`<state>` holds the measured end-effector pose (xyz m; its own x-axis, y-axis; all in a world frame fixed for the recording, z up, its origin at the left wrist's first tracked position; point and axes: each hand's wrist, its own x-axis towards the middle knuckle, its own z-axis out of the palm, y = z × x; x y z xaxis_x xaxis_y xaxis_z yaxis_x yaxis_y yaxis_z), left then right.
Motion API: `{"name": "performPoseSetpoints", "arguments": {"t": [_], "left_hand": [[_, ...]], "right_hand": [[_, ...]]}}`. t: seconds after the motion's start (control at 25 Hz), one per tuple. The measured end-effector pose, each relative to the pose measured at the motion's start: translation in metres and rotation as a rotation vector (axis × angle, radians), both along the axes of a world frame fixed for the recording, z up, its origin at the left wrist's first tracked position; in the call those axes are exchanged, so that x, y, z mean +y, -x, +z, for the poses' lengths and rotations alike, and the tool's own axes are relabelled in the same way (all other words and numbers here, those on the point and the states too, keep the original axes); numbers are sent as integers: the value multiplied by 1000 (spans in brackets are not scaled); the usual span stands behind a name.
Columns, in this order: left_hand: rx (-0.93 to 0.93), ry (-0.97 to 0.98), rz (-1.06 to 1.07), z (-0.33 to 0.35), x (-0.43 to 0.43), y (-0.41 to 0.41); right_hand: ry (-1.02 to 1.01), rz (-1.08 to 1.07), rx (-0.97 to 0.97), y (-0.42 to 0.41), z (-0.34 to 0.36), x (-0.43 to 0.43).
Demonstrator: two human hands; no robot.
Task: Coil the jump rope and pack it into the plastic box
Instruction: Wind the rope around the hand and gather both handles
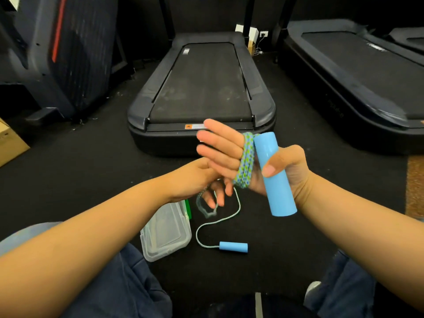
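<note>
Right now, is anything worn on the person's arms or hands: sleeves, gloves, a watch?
Nothing shows: the left hand and right hand are bare, with no gloves, rings or watch, and both forearms are uncovered to the frame edge. No sleeves in view.

Braided cloth rope, smooth matt handle, clear glossy plastic box.

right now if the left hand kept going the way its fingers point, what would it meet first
Probably the right hand: the left hand reaches toward it, its fingers just below the rope coils wound around that palm. Depth is unclear, so it may pass underneath.
</note>
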<state>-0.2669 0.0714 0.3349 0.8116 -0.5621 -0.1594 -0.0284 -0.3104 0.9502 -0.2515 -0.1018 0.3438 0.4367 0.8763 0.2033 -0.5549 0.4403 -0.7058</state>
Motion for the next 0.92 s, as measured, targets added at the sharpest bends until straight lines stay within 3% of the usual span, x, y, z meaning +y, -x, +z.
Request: {"name": "performPoseSetpoints", "arguments": {"t": [0.28, 0.44, 0.64, 0.76, 0.92], "left_hand": [[203, 36, -71, -6, -13, 6], [268, 20, -110, -5, -13, 9], [269, -67, -178, -2, -12, 11], [276, -112, -239, 3, -9, 13], [253, -51, -276, 27, 5, 12]], "right_hand": [[-123, -116, 1, -16, 6, -7], [-50, -365, 14, -33, -2, -21], [109, -448, 41, -43, -19, -28], [301, -356, -46, -44, -24, -29], [726, -27, -453, -31, -21, -31]]}}
